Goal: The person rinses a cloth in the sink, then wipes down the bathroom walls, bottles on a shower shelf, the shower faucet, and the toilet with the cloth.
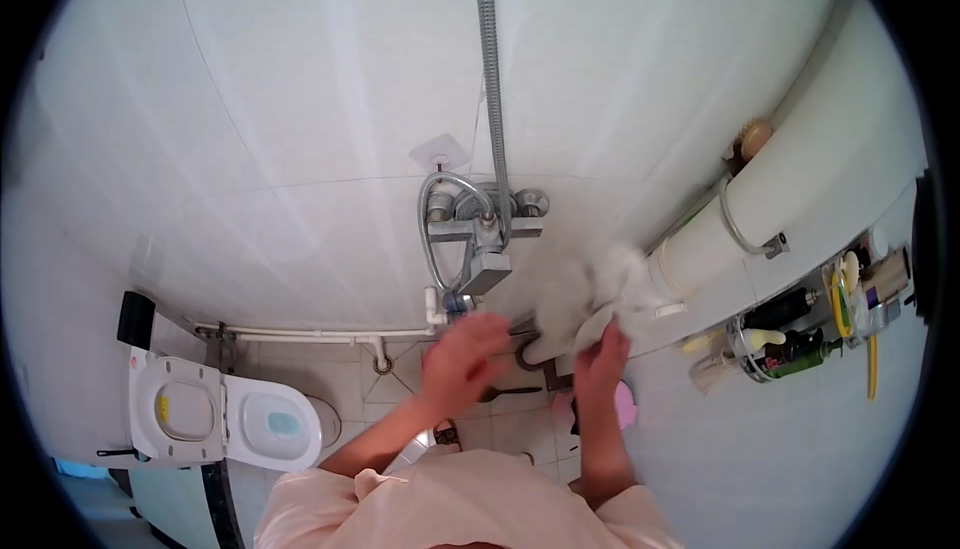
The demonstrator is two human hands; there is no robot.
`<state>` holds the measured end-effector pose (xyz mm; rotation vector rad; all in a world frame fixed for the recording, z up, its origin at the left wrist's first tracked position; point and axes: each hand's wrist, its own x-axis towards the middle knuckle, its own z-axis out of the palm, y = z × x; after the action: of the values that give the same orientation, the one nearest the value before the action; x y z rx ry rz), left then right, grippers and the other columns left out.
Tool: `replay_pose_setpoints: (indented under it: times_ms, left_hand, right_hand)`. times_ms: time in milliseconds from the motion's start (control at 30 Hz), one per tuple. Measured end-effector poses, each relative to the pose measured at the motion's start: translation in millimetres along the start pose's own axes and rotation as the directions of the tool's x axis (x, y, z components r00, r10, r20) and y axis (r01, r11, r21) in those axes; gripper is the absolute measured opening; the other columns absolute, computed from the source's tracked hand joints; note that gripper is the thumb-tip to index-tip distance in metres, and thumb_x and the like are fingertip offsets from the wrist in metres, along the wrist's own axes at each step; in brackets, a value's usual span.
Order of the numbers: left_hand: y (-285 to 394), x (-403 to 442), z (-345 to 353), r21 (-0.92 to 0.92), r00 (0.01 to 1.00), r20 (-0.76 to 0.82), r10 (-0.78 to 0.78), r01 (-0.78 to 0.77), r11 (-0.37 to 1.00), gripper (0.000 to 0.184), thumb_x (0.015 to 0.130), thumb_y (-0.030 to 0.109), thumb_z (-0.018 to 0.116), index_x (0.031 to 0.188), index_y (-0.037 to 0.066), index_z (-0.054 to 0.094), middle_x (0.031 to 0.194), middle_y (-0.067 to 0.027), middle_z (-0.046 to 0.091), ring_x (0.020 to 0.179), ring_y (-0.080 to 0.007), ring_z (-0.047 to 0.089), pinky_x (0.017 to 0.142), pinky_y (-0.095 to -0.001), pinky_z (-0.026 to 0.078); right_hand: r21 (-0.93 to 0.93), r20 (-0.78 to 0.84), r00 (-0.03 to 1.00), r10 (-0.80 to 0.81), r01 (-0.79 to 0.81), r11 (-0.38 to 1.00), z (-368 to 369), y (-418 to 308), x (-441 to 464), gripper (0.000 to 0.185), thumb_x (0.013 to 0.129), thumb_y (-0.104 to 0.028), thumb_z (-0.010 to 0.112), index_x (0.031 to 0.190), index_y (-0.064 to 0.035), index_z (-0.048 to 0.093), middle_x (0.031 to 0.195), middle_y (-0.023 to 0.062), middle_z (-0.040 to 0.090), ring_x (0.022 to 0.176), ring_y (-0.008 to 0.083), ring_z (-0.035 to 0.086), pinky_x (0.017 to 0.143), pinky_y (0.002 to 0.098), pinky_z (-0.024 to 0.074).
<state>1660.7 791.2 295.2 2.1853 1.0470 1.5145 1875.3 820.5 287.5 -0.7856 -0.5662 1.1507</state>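
My right hand (603, 359) is closed on a whitish cloth (595, 299), which is blurred by motion and spreads up and to the left of the fingers, in front of the tiled wall. My left hand (466, 354) is raised below the shower mixer (487, 234), apart from the cloth. Its fingers are smeared by motion, so their pose and anything in them cannot be made out. A metal hose (488, 59) runs up the wall from the mixer.
On the left stands a toilet (273, 424) with its lid up. White pipes (320, 335) run low along the wall. At right are a large white pipe (700, 249) and a wall rack (752, 349) with bottles and brushes. A pink object (626, 405) lies below my right hand.
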Motion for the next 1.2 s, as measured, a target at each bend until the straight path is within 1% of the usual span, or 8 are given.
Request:
replay_pose_setpoints:
  times_ms: [167, 233, 467, 600, 767, 867, 1000, 1200]
  left_hand:
    - [-47.0, 32.4, -2.0, 0.063, 0.938, -0.243, -0.247, 0.269, 0.961, 0.035, 0.079, 0.003, 0.071, 0.111, 0.000, 0.056, 0.111, -0.0160, 0.063, 0.106, -0.0263, 0.061, 0.093, -0.0340, 0.045]
    - [-69.1, 30.8, 13.8, -0.119, 0.898, -0.174, -0.403, 0.387, 0.914, 0.032, 0.081, 0.004, 0.070, 0.109, -0.001, 0.056, 0.106, -0.0133, 0.065, 0.100, -0.0223, 0.063, 0.089, -0.0314, 0.047]
    - [-99.8, 17.5, 31.2, -0.159, 0.858, -0.125, -0.498, 0.478, 0.864, 0.020, 0.084, 0.008, 0.069, 0.099, 0.000, 0.059, 0.084, -0.0056, 0.068, 0.077, -0.0136, 0.063, 0.072, -0.0269, 0.049]
    - [-99.7, 10.2, 19.8, 0.003, 0.857, -0.073, -0.509, 0.511, 0.860, 0.021, 0.084, 0.018, 0.069, 0.097, 0.003, 0.062, 0.085, -0.0123, 0.068, 0.076, -0.0251, 0.066, 0.068, -0.0325, 0.050]
    - [-99.2, -26.8, -1.9, -0.215, 0.781, -0.293, -0.551, 0.507, 0.834, 0.022, 0.087, 0.019, 0.066, 0.099, 0.002, 0.062, 0.087, -0.0089, 0.069, 0.083, -0.0193, 0.067, 0.070, -0.0293, 0.050]
    - [-77.0, -42.3, -16.7, -0.245, 0.720, -0.327, -0.612, 0.560, 0.791, 0.019, 0.091, 0.015, 0.062, 0.102, -0.001, 0.062, 0.090, -0.0079, 0.069, 0.086, -0.0145, 0.065, 0.077, -0.0275, 0.050]
    - [-48.7, -73.2, -13.2, -0.236, 0.713, -0.337, -0.614, 0.568, 0.789, 0.018, 0.092, 0.012, 0.060, 0.103, -0.002, 0.061, 0.093, -0.0082, 0.069, 0.086, -0.0132, 0.064, 0.080, -0.0269, 0.050]
    - [-14.2, -137.4, -12.3, -0.250, 0.576, -0.503, -0.645, 0.618, 0.746, 0.018, 0.092, 0.010, 0.060, 0.105, -0.002, 0.060, 0.093, -0.0094, 0.069, 0.088, -0.0138, 0.066, 0.080, -0.0262, 0.051]
  right_hand:
    - [-0.603, 0.527, 0.846, -0.083, 0.441, 0.665, 57.4, 23.1, 80.3, 0.032, 0.088, -0.009, 0.062, 0.117, 0.0025, 0.056, 0.108, 0.0097, 0.063, 0.100, 0.0194, 0.060, 0.085, 0.0325, 0.0495]
    - [-0.569, 0.735, 0.554, -0.390, 0.818, 0.090, 80.3, 51.6, 92.6, 0.041, 0.078, -0.008, 0.066, 0.117, -0.0006, 0.058, 0.108, 0.0128, 0.063, 0.106, 0.0287, 0.057, 0.091, 0.0386, 0.0446]
    - [-0.498, 0.732, 0.459, -0.504, 0.865, 0.064, 41.0, 53.1, 105.4, 0.043, 0.075, -0.008, 0.065, 0.118, -0.0047, 0.060, 0.107, 0.0131, 0.064, 0.105, 0.0295, 0.058, 0.087, 0.0383, 0.0453]
    - [-0.558, -0.024, 0.991, -0.130, 0.095, 0.825, -32.8, 66.0, 129.5, 0.022, 0.095, -0.023, 0.056, 0.101, -0.0024, 0.060, 0.090, 0.0042, 0.065, 0.080, 0.0195, 0.064, 0.072, 0.0306, 0.0505]
    - [0.030, -0.096, 0.931, -0.353, 0.357, 0.934, 31.3, -26.9, 84.6, 0.031, 0.097, -0.025, 0.051, 0.116, -0.0007, 0.049, 0.118, 0.0103, 0.055, 0.109, 0.0225, 0.056, 0.089, 0.0360, 0.0489]
    - [0.070, 0.372, 0.710, -0.597, 0.620, 0.781, 98.4, -58.1, 79.0, 0.039, 0.091, -0.019, 0.057, 0.123, 0.0000, 0.048, 0.126, 0.0140, 0.052, 0.114, 0.0263, 0.053, 0.097, 0.0388, 0.0433]
    - [0.136, 0.833, -0.160, -0.530, 0.987, -0.084, 291.3, -121.3, 40.5, 0.059, 0.077, -0.020, 0.069, 0.132, -0.0126, 0.051, 0.142, 0.0183, 0.041, 0.127, 0.0354, 0.043, 0.107, 0.0500, 0.0302]
    - [0.168, 0.916, -0.178, -0.358, 0.984, -0.060, 376.2, 42.7, 73.0, 0.045, 0.072, -0.022, 0.072, 0.116, -0.0146, 0.063, 0.128, 0.0104, 0.056, 0.125, 0.0327, 0.046, 0.104, 0.0490, 0.0343]
